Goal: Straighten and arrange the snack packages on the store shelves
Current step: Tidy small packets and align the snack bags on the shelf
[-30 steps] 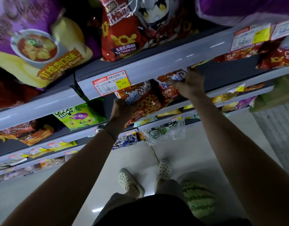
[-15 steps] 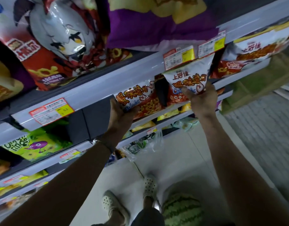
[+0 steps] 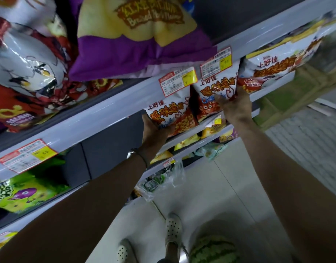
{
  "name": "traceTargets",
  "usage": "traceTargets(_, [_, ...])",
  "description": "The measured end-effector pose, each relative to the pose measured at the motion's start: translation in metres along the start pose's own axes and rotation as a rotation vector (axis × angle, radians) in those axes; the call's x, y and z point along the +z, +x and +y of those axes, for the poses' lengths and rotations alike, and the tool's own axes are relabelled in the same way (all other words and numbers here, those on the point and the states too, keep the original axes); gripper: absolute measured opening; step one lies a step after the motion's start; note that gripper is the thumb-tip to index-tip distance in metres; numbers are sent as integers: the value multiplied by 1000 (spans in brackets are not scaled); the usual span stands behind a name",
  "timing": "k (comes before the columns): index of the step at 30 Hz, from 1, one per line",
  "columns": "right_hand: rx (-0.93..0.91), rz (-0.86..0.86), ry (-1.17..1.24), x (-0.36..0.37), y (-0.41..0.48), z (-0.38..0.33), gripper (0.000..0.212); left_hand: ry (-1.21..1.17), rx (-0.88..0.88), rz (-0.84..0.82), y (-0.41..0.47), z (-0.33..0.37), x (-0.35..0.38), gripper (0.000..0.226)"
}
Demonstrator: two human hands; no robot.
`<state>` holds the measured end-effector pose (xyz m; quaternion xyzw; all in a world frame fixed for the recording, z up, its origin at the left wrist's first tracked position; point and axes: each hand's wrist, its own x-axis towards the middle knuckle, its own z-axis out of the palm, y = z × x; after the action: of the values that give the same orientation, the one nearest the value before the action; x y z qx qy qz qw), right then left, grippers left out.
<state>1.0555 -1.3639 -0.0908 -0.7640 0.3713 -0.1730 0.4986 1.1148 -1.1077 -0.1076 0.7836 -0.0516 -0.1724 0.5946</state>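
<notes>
Snack bags stand upright, side by side, on one shelf (image 3: 193, 130): left hand (image 3: 153, 130) grips left bag (image 3: 164, 112) by its lower corner, right hand (image 3: 237, 109) pinches right bag (image 3: 212, 92) low down; each bag rises directly above its hand.

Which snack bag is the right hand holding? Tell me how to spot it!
Find the long grey shelf edge with two yellow-and-red price tags side by side. Just under the right tag sits a white-and-red crab snack bag, held from below by the right hand. Unlike the matching bag to its left, it shows a cartoon crab on its front.
</notes>
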Motion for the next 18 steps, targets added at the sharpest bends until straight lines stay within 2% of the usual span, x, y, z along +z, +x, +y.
traceTargets(9, [50,7,-21,-6,0,-1,46,-37,-47,7,13,3,14,75])
traceTargets(14, [41,4,-27,-6,-5,1,53,-24,-78,-25,16,6,20,67])
traceTargets(18, [49,18,-41,-6,-18,5,60,49,-100,-33,13,7,16,78])
